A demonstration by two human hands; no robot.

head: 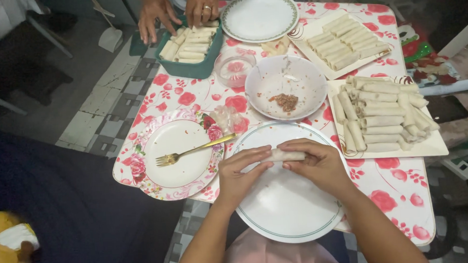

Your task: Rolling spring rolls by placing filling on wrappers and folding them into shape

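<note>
Left hand: thumb and fingertips pinch the left end of a pale, thin wrapper roll, lower centre of the frame.
Right hand: fingers curl over the right end of the same roll, gripping it from above.
Roll: held level between both hands, just over the white round plate with a green rim line; whether it touches the plate cannot be told.
Doing it well: likely even pressure from both ends, fingertips kept close to the seam, so the thin wrapper stays tight without tearing.
Left of the plate: a floral-rimmed plate with a gold fork resting across it.
Above: a white bowl holding a small heap of brownish filling.
Right of frame: finished rolls piled on a white rectangular tray.
Top of frame: another person's hands at a green tub of rolls.
Bench: white cloth with red roses.
</note>
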